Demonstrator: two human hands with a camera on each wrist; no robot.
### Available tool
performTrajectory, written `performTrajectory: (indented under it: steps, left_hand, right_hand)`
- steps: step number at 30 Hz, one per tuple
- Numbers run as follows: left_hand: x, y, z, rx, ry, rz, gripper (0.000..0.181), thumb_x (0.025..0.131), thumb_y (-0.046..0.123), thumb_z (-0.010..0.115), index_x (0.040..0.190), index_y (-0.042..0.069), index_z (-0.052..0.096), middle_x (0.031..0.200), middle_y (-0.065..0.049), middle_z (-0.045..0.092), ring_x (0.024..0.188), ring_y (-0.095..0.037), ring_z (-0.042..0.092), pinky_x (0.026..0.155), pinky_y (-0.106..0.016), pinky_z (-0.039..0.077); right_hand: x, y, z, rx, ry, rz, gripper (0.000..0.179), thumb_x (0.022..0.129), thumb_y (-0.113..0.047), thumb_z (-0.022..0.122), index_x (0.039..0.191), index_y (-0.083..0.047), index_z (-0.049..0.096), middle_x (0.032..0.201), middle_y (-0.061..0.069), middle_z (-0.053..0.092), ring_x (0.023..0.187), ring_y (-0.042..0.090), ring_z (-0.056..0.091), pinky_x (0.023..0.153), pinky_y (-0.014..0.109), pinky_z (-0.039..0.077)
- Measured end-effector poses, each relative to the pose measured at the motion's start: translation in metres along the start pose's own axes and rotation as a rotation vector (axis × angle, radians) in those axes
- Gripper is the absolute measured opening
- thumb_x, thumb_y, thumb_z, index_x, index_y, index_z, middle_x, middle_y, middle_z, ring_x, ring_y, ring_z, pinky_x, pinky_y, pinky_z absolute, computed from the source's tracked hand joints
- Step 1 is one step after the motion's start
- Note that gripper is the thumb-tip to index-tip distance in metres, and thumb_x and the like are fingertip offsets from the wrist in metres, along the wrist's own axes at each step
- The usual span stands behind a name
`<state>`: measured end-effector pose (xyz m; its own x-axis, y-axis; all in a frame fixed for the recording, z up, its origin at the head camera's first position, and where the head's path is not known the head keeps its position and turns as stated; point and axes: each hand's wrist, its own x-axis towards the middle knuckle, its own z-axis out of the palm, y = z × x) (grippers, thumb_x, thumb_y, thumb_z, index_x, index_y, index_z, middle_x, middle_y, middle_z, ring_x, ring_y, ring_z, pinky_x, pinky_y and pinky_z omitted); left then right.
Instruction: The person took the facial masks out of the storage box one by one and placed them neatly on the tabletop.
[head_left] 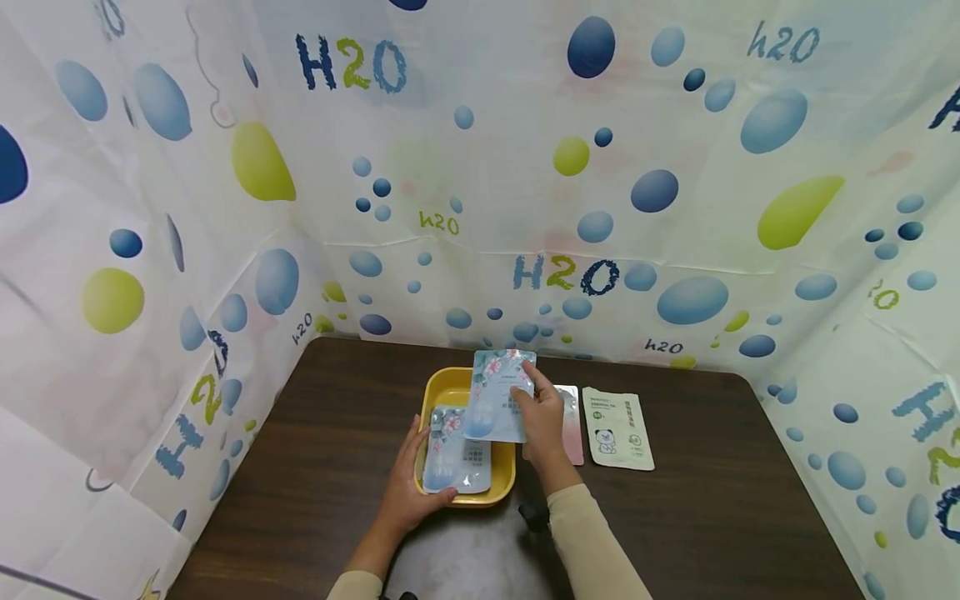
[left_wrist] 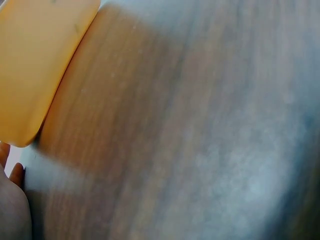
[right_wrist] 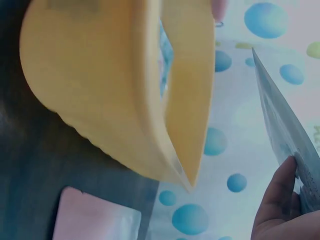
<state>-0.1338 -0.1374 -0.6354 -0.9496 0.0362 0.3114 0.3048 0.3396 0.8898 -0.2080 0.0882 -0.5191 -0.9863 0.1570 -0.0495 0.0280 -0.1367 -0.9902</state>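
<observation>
My right hand (head_left: 543,413) pinches a light blue sheet mask packet (head_left: 497,408) with pink flowers by its right edge. In the right wrist view that packet (right_wrist: 282,117) appears almost edge-on between thumb and fingers. It hangs over the yellow plastic tray (head_left: 504,492). A second blue flowered packet (head_left: 447,471) lies in the tray, its upper right corner covered by the held one. My left hand (head_left: 408,492) grips the tray's left front corner, thumb along the front rim and fingers up the left side.
Right of the tray a pink packet (head_left: 573,433) lies on the dark wooden table (head_left: 712,500), partly behind my right hand. Beside it lies a pale green packet (head_left: 619,431) with a bear picture. A dotted white curtain (head_left: 480,167) surrounds the table's back and sides.
</observation>
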Motion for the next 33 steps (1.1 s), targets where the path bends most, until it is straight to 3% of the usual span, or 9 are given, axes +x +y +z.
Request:
performTrajectory:
  steps: [3,7,10,16,23,26,33]
  left_hand:
    - [0.0,0.002,0.0,-0.006,-0.007,-0.006,0.109,0.059,0.03,0.095,0.151,0.003,0.044,0.17,-0.012,0.024,0.153,-0.009,0.024,0.11,-0.005,0.016]
    - [0.0,0.0,0.001,0.003,-0.002,0.005,0.108,0.059,0.029,0.095,0.15,0.001,0.044,0.17,-0.013,0.024,0.154,-0.018,0.026,0.11,-0.005,0.015]
    - [0.0,-0.001,0.001,0.017,0.007,0.011,0.108,0.058,0.028,0.095,0.15,0.001,0.045,0.17,-0.014,0.025,0.153,-0.029,0.029,0.11,-0.005,0.015]
    - [-0.001,0.001,0.0,0.017,-0.001,-0.036,0.108,0.059,0.028,0.095,0.152,0.005,0.044,0.171,-0.008,0.024,0.154,-0.014,0.026,0.114,-0.013,0.019]
    - [-0.001,0.004,-0.001,0.019,-0.011,-0.061,0.108,0.06,0.029,0.095,0.152,0.007,0.044,0.171,-0.005,0.023,0.153,-0.006,0.024,0.114,-0.014,0.019]
    - [-0.001,0.004,-0.001,0.024,-0.013,-0.071,0.108,0.06,0.03,0.096,0.152,0.008,0.044,0.171,-0.005,0.023,0.153,-0.008,0.024,0.116,-0.018,0.021]
    - [-0.001,0.006,-0.001,0.03,-0.016,-0.086,0.108,0.06,0.03,0.096,0.153,0.009,0.044,0.172,-0.003,0.022,0.154,-0.022,0.026,0.119,-0.039,0.027]
  right_hand:
    - [0.004,-0.005,-0.006,-0.019,0.021,-0.029,0.051,0.098,-0.006,0.061,0.149,-0.014,0.054,0.145,0.015,0.059,0.105,0.017,0.067,0.083,0.021,0.058]
    - [0.012,-0.011,-0.017,-0.026,0.035,-0.063,0.051,0.098,-0.005,0.06,0.148,-0.011,0.054,0.139,0.02,0.061,0.096,0.011,0.068,0.076,0.019,0.057]
    - [0.016,-0.017,-0.026,0.009,0.031,-0.052,0.052,0.1,-0.007,0.058,0.151,-0.012,0.051,0.142,0.018,0.059,0.1,0.011,0.068,0.078,0.019,0.057]
    - [0.022,-0.029,-0.042,0.063,0.047,-0.018,0.053,0.102,-0.01,0.056,0.153,-0.017,0.047,0.153,0.006,0.051,0.119,0.017,0.062,0.084,0.017,0.056]
    - [0.028,-0.038,-0.056,0.071,0.082,-0.026,0.053,0.102,-0.007,0.055,0.154,-0.011,0.046,0.161,0.006,0.044,0.13,0.021,0.055,0.086,0.013,0.053]
    - [0.029,-0.04,-0.062,0.084,0.097,-0.018,0.053,0.102,-0.007,0.055,0.154,-0.012,0.046,0.163,0.004,0.041,0.132,0.02,0.053,0.086,0.012,0.052]
    - [0.033,-0.045,-0.075,0.087,0.119,-0.06,0.053,0.103,-0.005,0.053,0.155,-0.011,0.044,0.164,0.005,0.038,0.135,0.022,0.051,0.086,0.013,0.053]
